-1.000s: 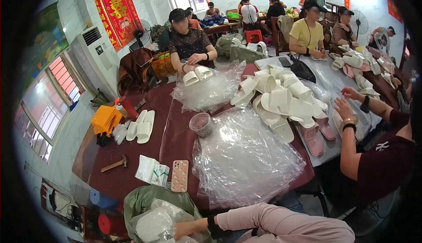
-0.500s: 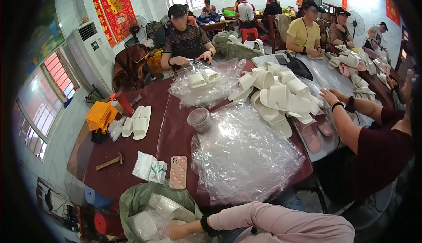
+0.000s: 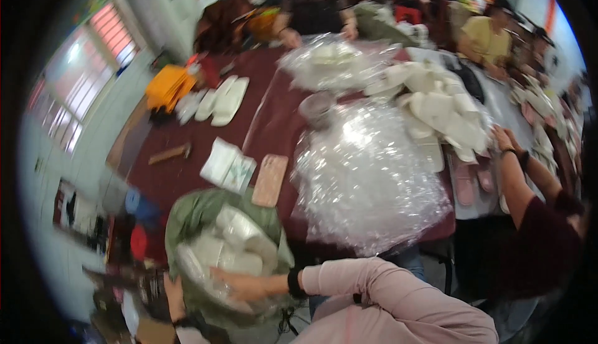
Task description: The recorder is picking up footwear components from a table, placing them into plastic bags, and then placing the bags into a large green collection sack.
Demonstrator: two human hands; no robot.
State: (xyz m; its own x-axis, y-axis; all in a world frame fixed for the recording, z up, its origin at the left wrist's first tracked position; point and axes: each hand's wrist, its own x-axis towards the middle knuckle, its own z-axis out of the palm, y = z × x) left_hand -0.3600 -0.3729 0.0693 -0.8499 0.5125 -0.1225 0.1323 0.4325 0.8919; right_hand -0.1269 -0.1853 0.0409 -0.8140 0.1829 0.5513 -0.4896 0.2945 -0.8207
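A green sack [image 3: 187, 219] stands below the table's near edge, holding white slippers [image 3: 233, 260] in clear plastic bags. My right hand [image 3: 240, 287] reaches into the sack's mouth and lies on the bagged slippers, its fingers stretched out. Against the sack's left outer side rests my left hand [image 3: 174, 297]; blur hides how its fingers sit on the cloth. On the table's near edge, close above the sack, lie a pink patterned phone [image 3: 270, 181] and a white packet [image 3: 227, 165].
Clear plastic bags [image 3: 370, 185] cover the table's middle, beside a clear tub [image 3: 317, 110]. A hammer [image 3: 169, 154], orange packets [image 3: 168, 87] and a white slipper pair [image 3: 223, 100] lie left. Loose white slippers [image 3: 439, 104] are heaped right, near a co-worker's hands [image 3: 506, 140].
The view has tilted down and turned left. My left hand has come into view at the sack's left side. My right hand stays in the sack, its fingers now visible on the bagged slippers.
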